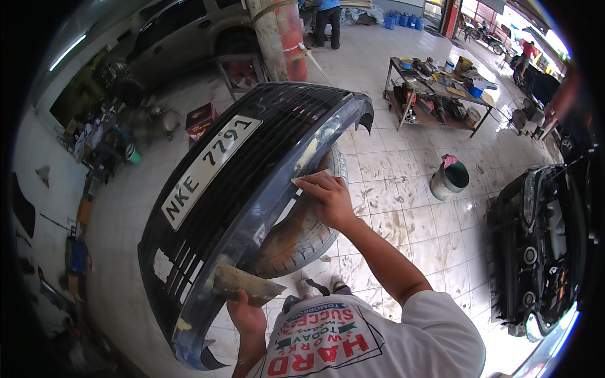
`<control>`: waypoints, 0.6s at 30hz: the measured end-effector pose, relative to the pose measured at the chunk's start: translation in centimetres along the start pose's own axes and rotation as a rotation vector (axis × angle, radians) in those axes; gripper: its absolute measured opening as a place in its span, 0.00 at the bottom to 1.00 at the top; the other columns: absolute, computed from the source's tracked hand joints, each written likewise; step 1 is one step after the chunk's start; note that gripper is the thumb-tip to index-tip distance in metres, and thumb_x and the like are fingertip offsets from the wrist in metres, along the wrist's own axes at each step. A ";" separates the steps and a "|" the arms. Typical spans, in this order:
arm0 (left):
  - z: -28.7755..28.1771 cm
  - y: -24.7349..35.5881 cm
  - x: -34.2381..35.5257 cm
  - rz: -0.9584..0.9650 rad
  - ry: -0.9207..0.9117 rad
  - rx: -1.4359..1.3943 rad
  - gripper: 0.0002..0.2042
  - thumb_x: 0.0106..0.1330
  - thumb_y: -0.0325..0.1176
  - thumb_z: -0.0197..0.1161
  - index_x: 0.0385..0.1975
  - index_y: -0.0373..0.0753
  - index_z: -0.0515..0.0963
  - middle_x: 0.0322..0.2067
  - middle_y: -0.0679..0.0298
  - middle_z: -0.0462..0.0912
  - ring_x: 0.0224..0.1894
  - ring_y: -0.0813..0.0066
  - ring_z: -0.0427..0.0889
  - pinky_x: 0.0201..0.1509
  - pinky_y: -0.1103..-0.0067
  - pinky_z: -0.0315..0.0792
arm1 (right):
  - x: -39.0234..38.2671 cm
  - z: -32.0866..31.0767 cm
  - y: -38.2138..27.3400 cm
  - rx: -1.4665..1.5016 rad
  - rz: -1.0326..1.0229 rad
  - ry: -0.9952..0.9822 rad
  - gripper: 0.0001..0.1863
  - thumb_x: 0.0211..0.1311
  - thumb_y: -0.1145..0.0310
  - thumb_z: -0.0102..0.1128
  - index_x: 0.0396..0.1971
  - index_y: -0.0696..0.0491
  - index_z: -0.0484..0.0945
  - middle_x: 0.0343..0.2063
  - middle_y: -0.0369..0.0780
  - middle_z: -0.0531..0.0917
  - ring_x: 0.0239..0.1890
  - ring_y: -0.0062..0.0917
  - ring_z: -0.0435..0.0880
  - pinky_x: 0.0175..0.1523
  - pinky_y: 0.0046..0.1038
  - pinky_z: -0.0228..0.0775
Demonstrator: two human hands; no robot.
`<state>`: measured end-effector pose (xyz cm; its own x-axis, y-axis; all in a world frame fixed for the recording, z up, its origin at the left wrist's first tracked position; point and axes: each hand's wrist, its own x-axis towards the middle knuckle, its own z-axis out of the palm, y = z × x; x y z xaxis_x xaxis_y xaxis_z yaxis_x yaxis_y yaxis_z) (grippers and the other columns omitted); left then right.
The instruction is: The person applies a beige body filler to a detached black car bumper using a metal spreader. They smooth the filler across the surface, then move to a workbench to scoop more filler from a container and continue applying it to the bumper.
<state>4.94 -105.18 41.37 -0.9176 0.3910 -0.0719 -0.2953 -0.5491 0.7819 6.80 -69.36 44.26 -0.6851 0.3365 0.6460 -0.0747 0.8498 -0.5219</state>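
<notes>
A dark car bumper [242,217] with slatted grille openings lies slanted across the middle, propped over a worn tyre [302,242]. Yellowish putty patches [309,153] mark its near edge. My right hand [326,198] is closed on a small pale putty spreader [297,181], its edge at the bumper's lower lip close to the putty. Lower down, my left hand [246,313] grips a flat, putty-smeared mixing board [249,285] beside the bumper's near end. Fingers beneath the board are partly hidden.
A metal worktable [441,85] loaded with tools and cans stands at the far right. Nearer are a bucket [449,179] with a pink cloth and another car front part [535,252]. Behind the bumper rises a pillar [280,44]; another person [326,22] stands beyond.
</notes>
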 end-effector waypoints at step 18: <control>-0.6 -0.8 0.2 0.008 0.010 0.046 0.28 0.74 0.33 0.67 0.70 0.35 0.67 0.63 0.57 0.76 0.65 0.61 0.76 0.71 0.63 0.68 | 4.3 0.3 -0.4 -0.018 0.221 0.016 0.31 0.50 0.82 0.54 0.56 0.48 0.86 0.50 0.45 0.87 0.53 0.46 0.86 0.57 0.41 0.79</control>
<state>4.87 -105.12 40.40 -0.9224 0.3797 -0.0715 -0.2757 -0.5171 0.8103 3.65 -68.37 47.11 -0.6716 0.5216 0.5262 0.0892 0.7620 -0.6414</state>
